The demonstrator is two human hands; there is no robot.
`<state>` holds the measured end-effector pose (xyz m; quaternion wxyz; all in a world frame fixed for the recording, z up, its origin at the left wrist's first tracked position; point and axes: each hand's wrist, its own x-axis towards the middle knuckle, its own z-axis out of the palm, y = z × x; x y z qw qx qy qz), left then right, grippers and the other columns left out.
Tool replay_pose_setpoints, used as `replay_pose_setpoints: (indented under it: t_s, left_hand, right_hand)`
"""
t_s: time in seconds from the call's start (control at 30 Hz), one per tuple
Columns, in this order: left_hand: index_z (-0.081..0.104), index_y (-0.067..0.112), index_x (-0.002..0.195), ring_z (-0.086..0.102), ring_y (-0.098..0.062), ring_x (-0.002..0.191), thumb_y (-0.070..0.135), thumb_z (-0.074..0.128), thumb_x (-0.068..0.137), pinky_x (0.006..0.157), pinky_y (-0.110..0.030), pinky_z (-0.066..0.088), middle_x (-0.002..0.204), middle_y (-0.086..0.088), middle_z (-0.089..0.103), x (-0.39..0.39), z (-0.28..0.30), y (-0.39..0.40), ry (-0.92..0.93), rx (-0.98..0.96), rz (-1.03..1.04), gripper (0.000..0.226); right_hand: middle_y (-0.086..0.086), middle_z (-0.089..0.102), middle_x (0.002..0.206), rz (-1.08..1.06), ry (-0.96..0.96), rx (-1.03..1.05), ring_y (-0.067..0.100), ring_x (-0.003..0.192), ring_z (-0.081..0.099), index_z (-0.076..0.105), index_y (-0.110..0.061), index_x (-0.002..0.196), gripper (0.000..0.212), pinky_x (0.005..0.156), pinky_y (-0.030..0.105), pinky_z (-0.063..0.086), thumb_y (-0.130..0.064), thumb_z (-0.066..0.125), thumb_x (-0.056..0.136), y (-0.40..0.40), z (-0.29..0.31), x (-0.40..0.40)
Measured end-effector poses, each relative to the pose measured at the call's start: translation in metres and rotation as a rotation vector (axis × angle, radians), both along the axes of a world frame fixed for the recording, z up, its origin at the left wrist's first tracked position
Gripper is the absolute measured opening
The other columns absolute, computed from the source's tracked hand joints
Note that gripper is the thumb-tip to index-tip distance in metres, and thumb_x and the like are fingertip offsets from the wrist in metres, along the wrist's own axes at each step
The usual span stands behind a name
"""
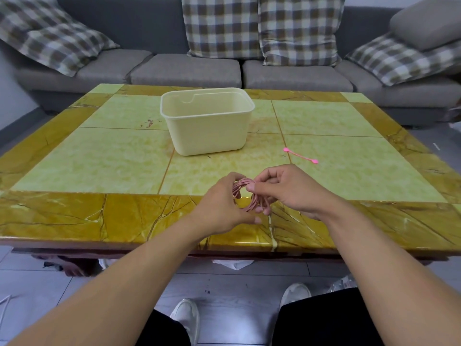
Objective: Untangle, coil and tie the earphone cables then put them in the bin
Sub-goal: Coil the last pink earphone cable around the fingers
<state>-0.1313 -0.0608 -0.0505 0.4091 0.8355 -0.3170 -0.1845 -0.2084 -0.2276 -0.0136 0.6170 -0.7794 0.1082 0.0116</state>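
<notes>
A pink earphone cable point(252, 199), wound into a small coil, hangs just above the table's near edge. My left hand point(222, 208) grips the coil's left side, and my right hand point(287, 188) pinches its upper right between thumb and forefinger. Both hands touch the coil at once. A pink cable tie point(300, 155) lies flat on the table to the right, beyond my right hand. The cream plastic bin point(207, 136) stands upright in the middle of the table, and its inside looks empty from here.
The tiled yellow-green table point(99, 158) has a glossy amber border. Behind it runs a grey sofa point(184, 71) with checked cushions. My shoes and the grey floor show below the table's front edge.
</notes>
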Motion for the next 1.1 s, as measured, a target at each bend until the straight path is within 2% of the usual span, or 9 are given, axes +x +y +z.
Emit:
replay_pose_setpoints:
  t_s: [0.23,0.43,0.6,0.7,0.77,0.83,0.97,1.03,1.1]
  left_hand:
    - [0.056,0.022,0.113,0.068,-0.025,0.083,0.02,0.068,0.085,0.079,-0.05,0.056,0.095,-0.004,0.067,-0.001,0.0,-0.003,-0.033,0.088,-0.078,0.03]
    - [0.062,0.019,0.104,0.062,-0.022,0.083,0.029,0.074,0.086,0.068,-0.033,0.047,0.091,-0.001,0.067,0.003,0.003,-0.01,-0.113,0.173,-0.103,0.025]
    - [0.066,0.023,0.085,0.05,-0.014,0.063,0.026,0.059,0.099,0.054,-0.023,0.033,0.067,0.007,0.056,0.0,0.01,-0.011,-0.128,0.188,-0.151,0.015]
    - [0.073,0.027,0.086,0.054,-0.012,0.059,0.02,0.058,0.098,0.056,-0.023,0.04,0.066,0.005,0.063,-0.002,0.014,-0.011,-0.049,0.19,-0.195,0.021]
    - [0.073,0.021,0.089,0.061,-0.015,0.07,0.012,0.055,0.095,0.067,-0.027,0.049,0.084,-0.001,0.073,-0.004,0.017,-0.011,0.012,0.151,-0.2,0.021]
    - [0.068,0.021,0.089,0.058,-0.002,0.061,0.001,0.05,0.092,0.059,-0.019,0.046,0.08,0.009,0.072,-0.006,0.02,-0.011,0.091,0.074,-0.19,0.026]
    - [0.059,0.017,0.079,0.039,-0.006,0.044,-0.001,0.049,0.096,0.044,-0.02,0.03,0.046,0.013,0.051,-0.009,0.027,-0.006,0.307,0.023,-0.233,0.026]
    - [0.054,0.013,0.072,0.03,-0.011,0.047,0.007,0.059,0.098,0.046,-0.022,0.024,0.048,0.009,0.039,-0.005,0.027,-0.002,0.427,-0.023,-0.263,0.027]
    - [0.045,0.017,0.069,0.024,-0.011,0.049,0.02,0.065,0.097,0.047,-0.022,0.021,0.054,0.005,0.031,-0.002,0.031,0.002,0.527,-0.067,-0.28,0.035]
  right_hand:
    - [0.023,0.075,0.084,-0.017,0.008,0.041,0.033,0.061,0.065,0.066,0.01,0.099,0.027,0.057,0.044,0.06,-0.012,0.077,0.088,-0.004,-0.001,-0.004]
    - [0.029,0.073,0.088,-0.011,0.041,0.028,0.029,0.056,0.065,0.064,0.012,0.103,0.029,0.056,0.043,0.06,-0.011,0.075,0.09,-0.009,0.0,-0.007]
    - [0.021,0.076,0.097,0.029,0.025,-0.089,0.043,0.081,0.073,0.061,0.0,0.112,0.026,0.09,0.048,0.056,-0.019,0.069,0.095,-0.013,-0.005,-0.006]
    - [0.011,0.074,0.102,0.081,-0.007,-0.163,0.04,0.089,0.072,0.056,-0.021,0.123,0.038,0.099,0.05,0.053,-0.043,0.066,0.094,-0.009,-0.006,-0.005]
    - [0.006,0.072,0.098,0.121,-0.044,-0.252,0.028,0.084,0.072,0.058,-0.032,0.116,0.047,0.091,0.05,0.055,-0.067,0.061,0.085,-0.001,-0.005,-0.004]
    - [0.006,0.072,0.087,0.149,-0.065,-0.378,0.02,0.073,0.068,0.055,-0.028,0.106,0.047,0.077,0.047,0.055,-0.072,0.05,0.088,0.008,-0.007,-0.003]
    - [0.003,0.073,0.077,0.089,-0.148,-0.611,0.014,0.063,0.066,0.05,-0.022,0.09,0.035,0.059,0.038,0.053,-0.055,0.046,0.102,0.017,-0.008,0.002]
    - [0.002,0.071,0.077,0.078,-0.159,-0.542,0.008,0.052,0.058,0.053,-0.015,0.089,0.029,0.043,0.023,0.042,-0.039,0.052,0.104,0.014,-0.006,0.002]
    - [0.002,0.064,0.07,0.082,-0.2,-0.421,0.006,0.049,0.05,0.053,-0.01,0.086,0.026,0.044,0.023,0.04,-0.029,0.057,0.103,0.009,-0.002,0.001]
